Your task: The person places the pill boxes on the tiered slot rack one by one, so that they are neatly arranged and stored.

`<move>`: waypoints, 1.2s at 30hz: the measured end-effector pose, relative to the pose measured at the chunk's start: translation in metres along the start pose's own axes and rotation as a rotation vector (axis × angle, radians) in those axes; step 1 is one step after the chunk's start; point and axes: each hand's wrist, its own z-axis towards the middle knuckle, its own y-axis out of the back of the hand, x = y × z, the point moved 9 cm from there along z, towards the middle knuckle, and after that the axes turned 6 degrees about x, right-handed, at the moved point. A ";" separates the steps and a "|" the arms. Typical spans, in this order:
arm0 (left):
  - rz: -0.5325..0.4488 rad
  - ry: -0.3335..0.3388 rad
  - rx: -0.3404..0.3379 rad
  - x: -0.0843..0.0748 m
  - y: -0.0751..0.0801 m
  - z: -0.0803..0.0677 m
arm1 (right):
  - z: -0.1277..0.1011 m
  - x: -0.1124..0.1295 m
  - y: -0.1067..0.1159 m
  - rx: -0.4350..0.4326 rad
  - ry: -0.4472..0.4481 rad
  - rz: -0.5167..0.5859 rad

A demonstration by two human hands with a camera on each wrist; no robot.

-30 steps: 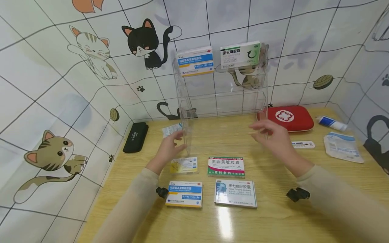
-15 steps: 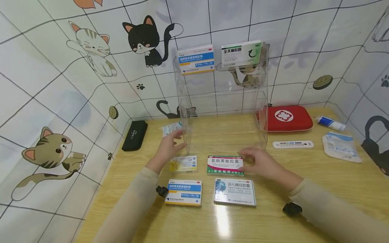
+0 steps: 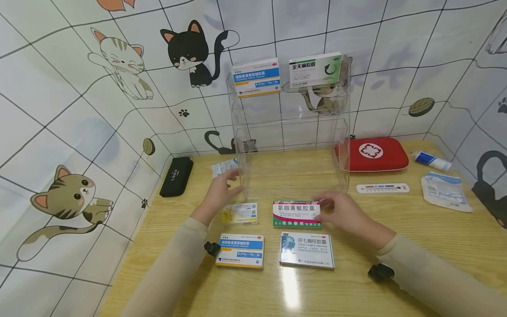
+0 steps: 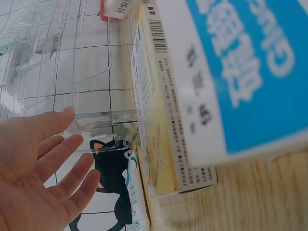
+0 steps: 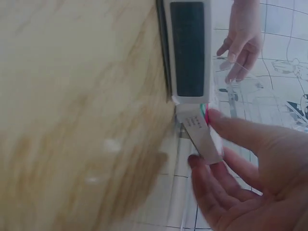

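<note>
Right hand apparently pinching red-green box end, left hand flat against clear rack

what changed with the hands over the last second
The right hand came down from beside the clear acrylic shelf to the green-and-pink medicine box and now pinches its right end, lifting that end slightly. The left hand stayed against the shelf's left front edge; the other boxes have not moved.
</note>
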 end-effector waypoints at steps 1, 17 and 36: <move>0.001 -0.001 0.000 0.000 0.000 0.000 | -0.001 0.000 0.003 -0.015 -0.012 0.025; -0.001 -0.006 0.016 0.001 -0.003 0.001 | 0.005 0.055 0.081 -0.296 0.131 -0.036; -0.015 0.010 0.023 0.002 -0.001 0.003 | 0.108 0.166 0.186 -0.603 0.302 0.036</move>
